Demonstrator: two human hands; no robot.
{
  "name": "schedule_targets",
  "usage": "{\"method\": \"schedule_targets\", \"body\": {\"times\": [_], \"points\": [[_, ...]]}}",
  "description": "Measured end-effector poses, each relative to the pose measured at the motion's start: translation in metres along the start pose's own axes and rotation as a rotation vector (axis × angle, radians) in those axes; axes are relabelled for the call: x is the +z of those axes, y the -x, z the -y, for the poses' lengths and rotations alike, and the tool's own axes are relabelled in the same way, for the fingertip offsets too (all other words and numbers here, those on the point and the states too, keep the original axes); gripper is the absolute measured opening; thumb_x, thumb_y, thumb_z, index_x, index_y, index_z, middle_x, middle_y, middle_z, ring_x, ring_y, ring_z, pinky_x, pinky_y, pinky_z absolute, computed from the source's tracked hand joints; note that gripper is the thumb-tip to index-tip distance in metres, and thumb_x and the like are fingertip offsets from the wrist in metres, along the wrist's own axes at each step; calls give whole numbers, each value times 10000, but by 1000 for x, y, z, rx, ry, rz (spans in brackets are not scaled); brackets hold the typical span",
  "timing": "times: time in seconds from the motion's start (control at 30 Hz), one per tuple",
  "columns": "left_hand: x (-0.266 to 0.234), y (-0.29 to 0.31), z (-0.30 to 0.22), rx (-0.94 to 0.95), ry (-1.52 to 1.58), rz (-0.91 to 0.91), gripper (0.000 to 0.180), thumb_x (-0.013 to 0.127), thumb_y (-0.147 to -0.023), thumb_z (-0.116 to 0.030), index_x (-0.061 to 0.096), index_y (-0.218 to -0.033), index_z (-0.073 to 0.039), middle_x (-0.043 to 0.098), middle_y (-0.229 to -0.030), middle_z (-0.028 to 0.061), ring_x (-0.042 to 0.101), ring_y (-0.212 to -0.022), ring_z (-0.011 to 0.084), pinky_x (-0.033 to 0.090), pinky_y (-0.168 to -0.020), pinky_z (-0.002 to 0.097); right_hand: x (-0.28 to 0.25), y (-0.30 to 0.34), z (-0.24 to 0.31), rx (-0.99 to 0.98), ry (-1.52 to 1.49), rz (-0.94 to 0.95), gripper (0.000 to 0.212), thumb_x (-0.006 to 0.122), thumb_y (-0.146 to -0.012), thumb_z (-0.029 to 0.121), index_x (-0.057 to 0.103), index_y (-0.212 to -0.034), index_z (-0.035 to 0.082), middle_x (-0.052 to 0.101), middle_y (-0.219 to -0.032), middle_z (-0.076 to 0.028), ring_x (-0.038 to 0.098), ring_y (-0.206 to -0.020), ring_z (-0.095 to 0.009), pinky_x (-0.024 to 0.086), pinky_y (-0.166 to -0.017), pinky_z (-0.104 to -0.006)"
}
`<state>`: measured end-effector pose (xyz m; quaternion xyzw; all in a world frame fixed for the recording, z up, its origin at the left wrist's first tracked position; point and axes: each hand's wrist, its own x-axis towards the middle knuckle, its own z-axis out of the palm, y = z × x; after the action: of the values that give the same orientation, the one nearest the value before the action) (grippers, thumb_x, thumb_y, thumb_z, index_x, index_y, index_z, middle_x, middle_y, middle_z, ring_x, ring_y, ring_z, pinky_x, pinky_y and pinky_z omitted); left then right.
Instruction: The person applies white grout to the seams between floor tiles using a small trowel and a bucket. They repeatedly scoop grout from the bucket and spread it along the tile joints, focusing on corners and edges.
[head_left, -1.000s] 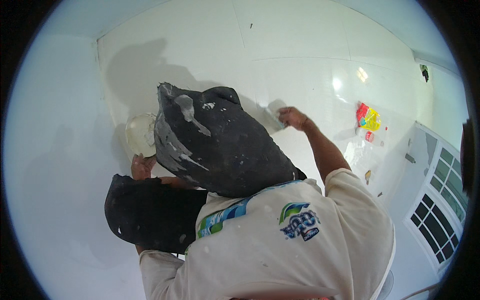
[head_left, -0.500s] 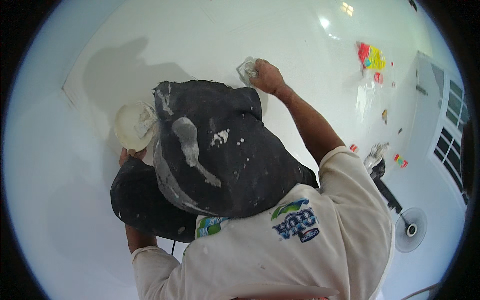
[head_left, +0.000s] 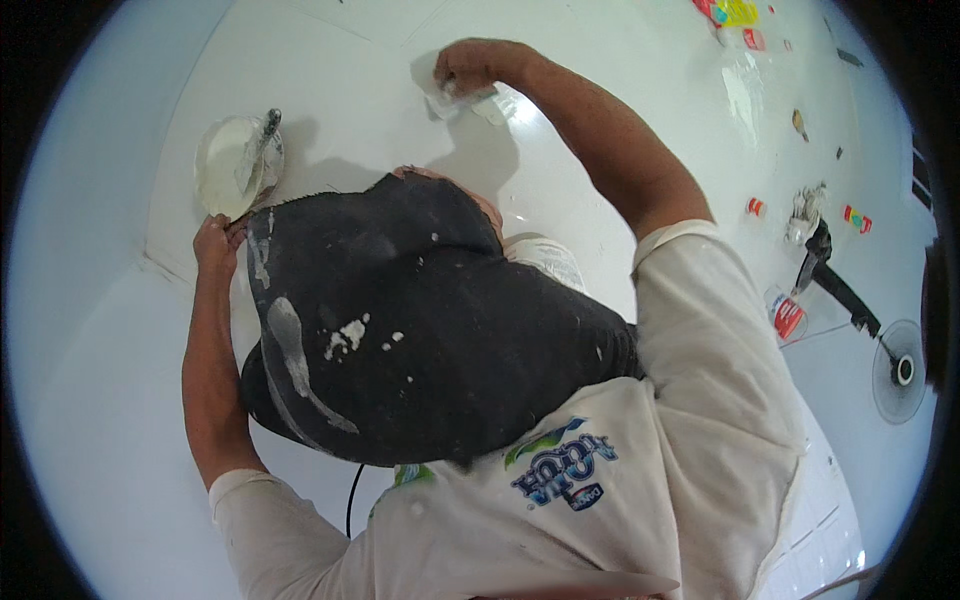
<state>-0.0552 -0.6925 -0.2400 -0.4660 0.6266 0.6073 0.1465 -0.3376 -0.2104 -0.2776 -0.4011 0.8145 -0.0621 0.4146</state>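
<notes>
At the left, my left hand (head_left: 220, 240) is closed on the near rim of a round white bowl (head_left: 215, 180). Pale paste coats the bowl, and a putty knife (head_left: 250, 165) with a smeared blade leans inside it, handle upward. Farther forward, my right hand (head_left: 468, 68) grips a pale, flat, translucent piece (head_left: 440, 100) against the smooth white floor. Motion blur hides the exact kind of that piece. A whitish patch (head_left: 490, 110) shows beside it.
My bent legs in dark, paste-spotted shorts (head_left: 400, 300) fill the middle. To the right lie a red-and-yellow packet (head_left: 735, 12), a red-labelled clear container (head_left: 786, 313), a small red-and-white item (head_left: 756, 207) and a black-stemmed fan (head_left: 903, 370). A dark cable (head_left: 352, 500) runs below my legs.
My right hand has swept forward and slightly left with the flat piece. The view has shifted; the bowl appears farther forward and left, and the knife's handle now shows.
</notes>
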Motion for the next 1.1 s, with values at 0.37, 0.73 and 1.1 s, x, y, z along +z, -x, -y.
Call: {"method": "schedule_targets", "body": {"times": [0.37,0.73,1.1], "points": [[-4,7,-3,-3,242,212,434,618,-1032,-220,523,-1352,57,681,-1157,194,727,-990,277,579,-751,329,43,123,-15,-7,-132,213,367,772,-807,219,763,-1144,74,779,-1016,-110,721,-890,-276,568,-807,-439],[-29,69,-36,-44,251,13,605,534,-1087,-342,322,-1521,23,499,-1448,325,555,-1321,439,504,-1125,524,35,80,-2,3,60,309,300,746,-886,261,766,-1116,70,769,-1030,-127,697,-896,-280,551,-865,-474],[-30,96,18,-84,304,38,809,632,-1039,-411,231,-1595,18,524,-1434,319,617,-1227,401,533,-1049,508,135,91,8,422,-1545,-792,353,642,-1033,145,582,-1219,-149,649,-1129,-208,704,-994,-281,675,-842,-421]]}}
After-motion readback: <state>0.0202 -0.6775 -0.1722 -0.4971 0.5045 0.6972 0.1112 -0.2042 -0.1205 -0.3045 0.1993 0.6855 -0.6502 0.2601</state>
